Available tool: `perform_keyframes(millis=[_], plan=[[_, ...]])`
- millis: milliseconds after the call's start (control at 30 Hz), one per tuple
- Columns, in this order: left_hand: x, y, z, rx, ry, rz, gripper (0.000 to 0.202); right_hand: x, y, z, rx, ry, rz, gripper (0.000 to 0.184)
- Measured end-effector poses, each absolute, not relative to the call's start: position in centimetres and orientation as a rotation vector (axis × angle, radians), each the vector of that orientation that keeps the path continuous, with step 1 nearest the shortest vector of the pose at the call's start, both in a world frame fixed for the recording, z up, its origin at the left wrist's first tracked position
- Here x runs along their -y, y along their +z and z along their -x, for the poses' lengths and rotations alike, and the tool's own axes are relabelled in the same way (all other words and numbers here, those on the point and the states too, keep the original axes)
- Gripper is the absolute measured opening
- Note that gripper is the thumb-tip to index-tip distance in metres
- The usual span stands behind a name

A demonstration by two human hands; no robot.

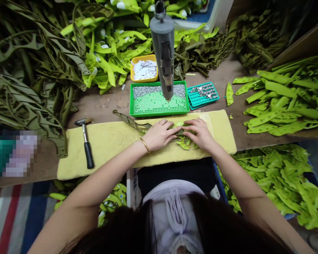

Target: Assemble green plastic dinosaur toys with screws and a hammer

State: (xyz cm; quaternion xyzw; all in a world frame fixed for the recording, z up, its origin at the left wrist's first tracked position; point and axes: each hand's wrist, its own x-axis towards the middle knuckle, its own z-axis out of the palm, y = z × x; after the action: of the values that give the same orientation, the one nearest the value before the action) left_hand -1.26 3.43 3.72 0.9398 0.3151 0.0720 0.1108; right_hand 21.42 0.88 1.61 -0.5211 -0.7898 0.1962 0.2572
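Observation:
Both hands meet over a yellow cloth-covered pad (113, 144). My left hand (159, 135), a bangle on its wrist, has its fingertips closed on an olive plastic strip (134, 121) that runs out to the left beneath it. From the other side, the thumb and fingers of my right hand (198, 131) pinch a lime-green plastic piece (184, 141) lying against the strip. The fingers hide where the two pieces meet. On the pad's left end lies a hammer (87, 146) with a black grip.
A grey electric screwdriver (163, 53) hangs over a green tray (159, 112) of small screws. Behind are a yellow tub (132, 72) of white pieces and a teal tray (201, 102) of round discs. Olive parts (37, 70) and lime-green parts (286, 98) are heaped at the sides.

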Motion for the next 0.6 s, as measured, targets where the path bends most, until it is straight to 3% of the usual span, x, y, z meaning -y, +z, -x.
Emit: perform_keyframes(millis=[333,400,467,533,600], plan=[[-2.3,3.2,1.0,-1.075,0.267,-2.721,0.04,-1.0,1.8,-21.4,2.264,0.489,1.417,0.027],[-1.3,2.6,2.3,-1.155,0.567,-2.69,0.033,-0.9,1.6,-21.6,2.239,0.491,1.386,0.027],[0.3,1.8,4.1,-1.47,1.09,-2.457,0.026,-0.9,1.3,-21.7,2.173,0.499,1.35,0.026],[1.6,1.3,5.7,-1.822,1.559,-1.813,0.026,-1.0,0.9,-21.6,2.094,0.507,1.326,0.025],[2.2,1.1,6.5,-1.787,1.62,-1.139,0.032,-1.3,0.7,-21.3,2.072,0.514,1.309,0.024]])
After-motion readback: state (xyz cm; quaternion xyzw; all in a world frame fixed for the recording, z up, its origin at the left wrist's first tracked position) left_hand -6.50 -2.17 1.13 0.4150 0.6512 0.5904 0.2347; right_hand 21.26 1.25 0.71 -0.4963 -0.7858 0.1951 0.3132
